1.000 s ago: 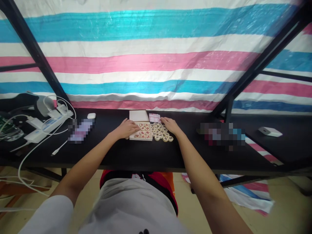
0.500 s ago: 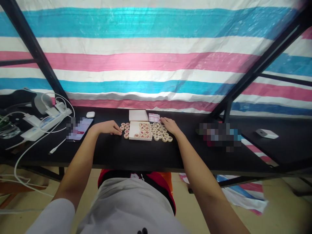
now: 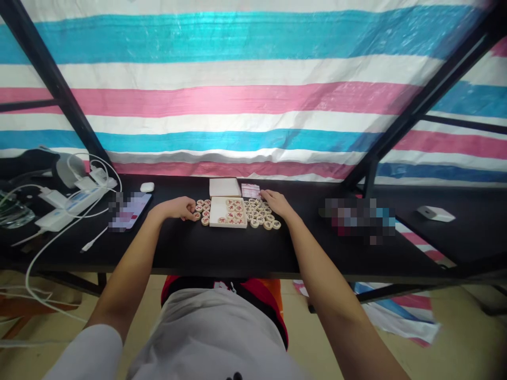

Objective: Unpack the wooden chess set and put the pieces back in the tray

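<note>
A shallow pale wooden box (image 3: 216, 217) holding several round chess pieces with red marks lies on the black table (image 3: 222, 253). My left hand (image 3: 179, 208) rests left of the box, fingers curled against a small cluster of loose pieces (image 3: 202, 209). My right hand (image 3: 275, 202) lies at the far right edge of a bigger group of loose pieces (image 3: 261, 215) beside the box, fingers bent over them. What either hand holds, if anything, is hidden. The box lid (image 3: 224, 187) and a pink printed sheet (image 3: 251, 190) lie just behind.
At the left are a phone (image 3: 130, 210), a white earbud case (image 3: 147, 187), a power strip (image 3: 75, 203) with chargers and trailing white cables. A white device (image 3: 437, 214) sits on the right table section. Black frame bars and a striped tarp stand behind.
My left hand left the box and moved to its left side, where a cluster of loose pieces now lies. My right hand has stayed at the right-hand group.
</note>
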Action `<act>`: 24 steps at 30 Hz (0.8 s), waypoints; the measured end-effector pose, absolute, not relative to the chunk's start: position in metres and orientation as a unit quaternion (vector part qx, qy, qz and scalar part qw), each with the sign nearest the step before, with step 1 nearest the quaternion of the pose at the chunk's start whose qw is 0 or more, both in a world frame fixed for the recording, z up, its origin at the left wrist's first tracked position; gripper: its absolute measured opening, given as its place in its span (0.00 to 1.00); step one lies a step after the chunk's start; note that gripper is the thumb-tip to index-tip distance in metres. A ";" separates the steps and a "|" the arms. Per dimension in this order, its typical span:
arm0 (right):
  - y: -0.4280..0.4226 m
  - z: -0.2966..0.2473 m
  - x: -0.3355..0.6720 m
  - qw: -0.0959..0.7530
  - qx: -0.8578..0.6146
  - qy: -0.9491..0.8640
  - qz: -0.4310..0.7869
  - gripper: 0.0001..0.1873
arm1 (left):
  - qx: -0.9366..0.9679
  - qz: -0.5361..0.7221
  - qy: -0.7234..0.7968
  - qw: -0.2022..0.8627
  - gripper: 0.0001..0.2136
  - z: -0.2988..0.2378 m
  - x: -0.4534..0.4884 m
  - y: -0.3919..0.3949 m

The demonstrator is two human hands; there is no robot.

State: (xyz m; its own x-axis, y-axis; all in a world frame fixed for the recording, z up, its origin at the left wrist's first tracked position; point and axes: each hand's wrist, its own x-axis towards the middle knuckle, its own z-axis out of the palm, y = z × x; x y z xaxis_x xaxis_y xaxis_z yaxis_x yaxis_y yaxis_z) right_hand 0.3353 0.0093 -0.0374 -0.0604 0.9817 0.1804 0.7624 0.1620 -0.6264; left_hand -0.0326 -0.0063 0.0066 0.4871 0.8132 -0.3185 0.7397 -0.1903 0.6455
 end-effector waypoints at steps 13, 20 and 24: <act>0.011 -0.039 0.336 0.290 -0.623 -0.701 0.189 0.23 | 0.795 0.046 0.481 0.367 0.18 0.013 -0.031 -0.009; 0.013 -0.041 0.337 0.292 -0.623 -0.700 0.194 0.23 | 0.787 0.066 0.524 0.319 0.38 0.021 -0.044 -0.008; 0.012 -0.040 0.336 0.296 -0.620 -0.703 0.187 0.23 | 0.784 0.052 0.537 0.307 0.48 0.018 -0.043 -0.007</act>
